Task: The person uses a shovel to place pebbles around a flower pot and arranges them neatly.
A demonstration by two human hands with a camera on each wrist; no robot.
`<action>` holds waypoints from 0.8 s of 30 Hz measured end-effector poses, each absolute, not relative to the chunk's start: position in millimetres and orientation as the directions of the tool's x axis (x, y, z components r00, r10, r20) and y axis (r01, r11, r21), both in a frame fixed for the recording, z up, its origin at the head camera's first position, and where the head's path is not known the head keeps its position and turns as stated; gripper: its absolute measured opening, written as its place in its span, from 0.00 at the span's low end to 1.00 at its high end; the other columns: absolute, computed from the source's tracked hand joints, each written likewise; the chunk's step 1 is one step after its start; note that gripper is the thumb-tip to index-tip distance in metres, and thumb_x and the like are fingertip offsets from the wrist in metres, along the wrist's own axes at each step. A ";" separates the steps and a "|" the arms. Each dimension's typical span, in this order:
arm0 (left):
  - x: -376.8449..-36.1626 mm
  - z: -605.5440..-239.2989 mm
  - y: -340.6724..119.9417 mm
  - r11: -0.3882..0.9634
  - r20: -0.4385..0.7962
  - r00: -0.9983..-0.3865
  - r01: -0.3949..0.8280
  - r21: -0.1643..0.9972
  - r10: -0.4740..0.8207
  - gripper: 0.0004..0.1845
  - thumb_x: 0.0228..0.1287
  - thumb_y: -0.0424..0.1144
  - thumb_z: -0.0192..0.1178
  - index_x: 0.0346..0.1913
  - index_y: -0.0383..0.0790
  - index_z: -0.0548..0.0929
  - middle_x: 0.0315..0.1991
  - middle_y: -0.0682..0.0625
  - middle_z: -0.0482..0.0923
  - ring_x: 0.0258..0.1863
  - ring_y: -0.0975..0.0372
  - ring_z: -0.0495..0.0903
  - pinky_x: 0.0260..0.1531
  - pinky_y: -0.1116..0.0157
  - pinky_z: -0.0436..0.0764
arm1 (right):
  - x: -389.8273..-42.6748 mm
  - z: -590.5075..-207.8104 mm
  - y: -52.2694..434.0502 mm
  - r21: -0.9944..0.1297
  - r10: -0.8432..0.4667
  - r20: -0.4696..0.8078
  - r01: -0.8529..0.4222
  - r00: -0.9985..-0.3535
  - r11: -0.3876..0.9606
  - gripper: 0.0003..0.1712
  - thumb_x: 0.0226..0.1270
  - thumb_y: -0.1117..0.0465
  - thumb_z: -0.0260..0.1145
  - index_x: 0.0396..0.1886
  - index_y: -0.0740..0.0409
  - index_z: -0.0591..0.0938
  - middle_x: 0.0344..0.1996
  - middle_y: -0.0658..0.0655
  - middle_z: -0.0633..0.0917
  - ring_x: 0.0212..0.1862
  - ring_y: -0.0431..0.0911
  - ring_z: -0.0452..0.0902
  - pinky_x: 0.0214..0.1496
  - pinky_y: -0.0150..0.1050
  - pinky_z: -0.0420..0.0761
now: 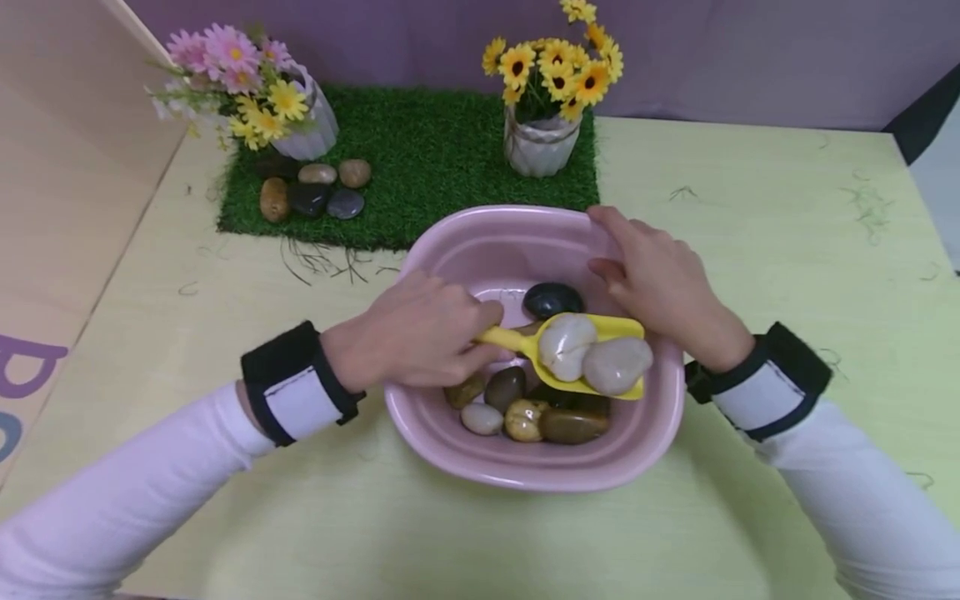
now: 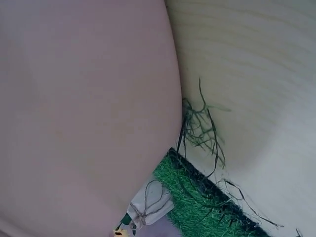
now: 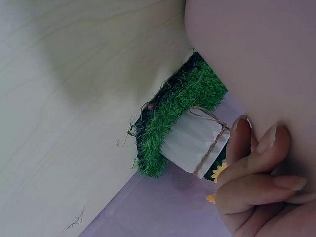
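A pink basin (image 1: 450,250) sits on the pale table, with several smooth stones (image 1: 525,412) in its bottom and a black stone (image 1: 552,298) farther back. My left hand (image 1: 420,333) grips the handle of a yellow scoop (image 1: 600,329) held over the basin, and two pale stones (image 1: 592,354) lie in the scoop. At the basin's far right rim, my right hand (image 1: 652,279) holds on, its fingers (image 3: 256,163) curled against the pink wall (image 3: 256,54). The left wrist view shows the basin's outer wall (image 2: 84,108) only, not the hand.
A green turf mat (image 1: 420,158) lies behind the basin. It carries a white pot of yellow flowers (image 1: 542,137), a tipped pot of pink flowers (image 1: 307,125) and several stones (image 1: 315,190). Loose grass strands (image 1: 322,262) lie on the table. A wooden panel (image 1: 60,167) stands at left.
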State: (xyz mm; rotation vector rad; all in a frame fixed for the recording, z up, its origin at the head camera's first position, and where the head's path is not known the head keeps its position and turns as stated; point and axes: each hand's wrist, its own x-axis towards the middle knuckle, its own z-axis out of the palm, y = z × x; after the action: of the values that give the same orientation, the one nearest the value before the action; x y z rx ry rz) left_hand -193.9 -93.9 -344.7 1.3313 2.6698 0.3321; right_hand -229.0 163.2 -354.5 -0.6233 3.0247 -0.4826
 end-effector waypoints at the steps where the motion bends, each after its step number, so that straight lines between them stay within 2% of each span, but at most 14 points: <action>1: -194.1 -343.6 -94.4 0.584 -0.035 -0.596 0.770 0.258 0.802 0.16 0.66 0.54 0.55 0.26 0.48 0.76 0.12 0.58 0.67 0.10 0.69 0.66 0.12 0.70 0.65 | -229.0 -354.4 163.1 -0.301 -0.387 0.046 -0.382 -0.921 0.874 0.29 0.66 0.61 0.60 0.66 0.57 0.65 0.41 0.66 0.81 0.32 0.57 0.77 0.23 0.49 0.74; 7: -199.2 -336.0 -101.0 0.600 -0.069 -0.600 0.772 0.210 0.797 0.16 0.65 0.56 0.54 0.27 0.49 0.76 0.13 0.58 0.67 0.10 0.68 0.66 0.11 0.69 0.65 | -228.8 -353.8 162.6 -0.298 -0.386 0.042 -0.381 -0.921 0.875 0.29 0.66 0.61 0.60 0.66 0.57 0.65 0.41 0.66 0.81 0.32 0.57 0.77 0.23 0.49 0.75; 13: -207.5 -327.6 -113.1 0.615 -0.007 -0.622 0.773 0.157 0.783 0.19 0.66 0.56 0.52 0.23 0.48 0.73 0.11 0.57 0.61 0.09 0.66 0.62 0.10 0.68 0.65 | -227.2 -352.3 162.9 -0.314 -0.396 0.039 -0.387 -0.918 0.867 0.28 0.68 0.60 0.60 0.67 0.56 0.64 0.42 0.67 0.81 0.37 0.61 0.79 0.27 0.55 0.77; 15: -209.9 -325.7 -117.0 0.614 0.021 -0.623 0.775 0.149 0.782 0.21 0.67 0.57 0.52 0.21 0.47 0.70 0.11 0.57 0.59 0.09 0.66 0.62 0.10 0.68 0.64 | -227.1 -352.3 162.9 -0.312 -0.399 0.035 -0.389 -0.916 0.867 0.30 0.67 0.65 0.60 0.67 0.57 0.64 0.43 0.68 0.81 0.39 0.62 0.79 0.28 0.56 0.78; 19: -213.5 -322.2 -123.5 0.625 0.059 -0.632 0.773 0.109 0.773 0.23 0.67 0.58 0.51 0.19 0.47 0.67 0.11 0.56 0.58 0.08 0.65 0.62 0.09 0.67 0.63 | -227.7 -353.0 162.4 -0.304 -0.390 0.018 -0.377 -0.921 0.875 0.33 0.62 0.71 0.58 0.68 0.57 0.63 0.38 0.66 0.80 0.35 0.59 0.78 0.25 0.51 0.77; 24: -215.9 -318.5 -130.1 0.655 0.053 -0.660 0.751 0.088 0.749 0.22 0.66 0.58 0.51 0.20 0.48 0.68 0.10 0.55 0.61 0.08 0.64 0.63 0.10 0.67 0.62 | -228.3 -352.1 162.1 -0.307 -0.370 0.003 -0.353 -0.929 0.884 0.36 0.58 0.70 0.59 0.69 0.57 0.62 0.37 0.66 0.80 0.32 0.57 0.77 0.23 0.45 0.75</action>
State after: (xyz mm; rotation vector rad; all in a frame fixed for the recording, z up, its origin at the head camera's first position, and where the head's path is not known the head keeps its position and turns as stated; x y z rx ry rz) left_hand -215.9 -130.1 -318.5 1.3001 2.8686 0.1613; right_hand -228.3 162.1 -352.1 -0.5748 2.9952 -0.4715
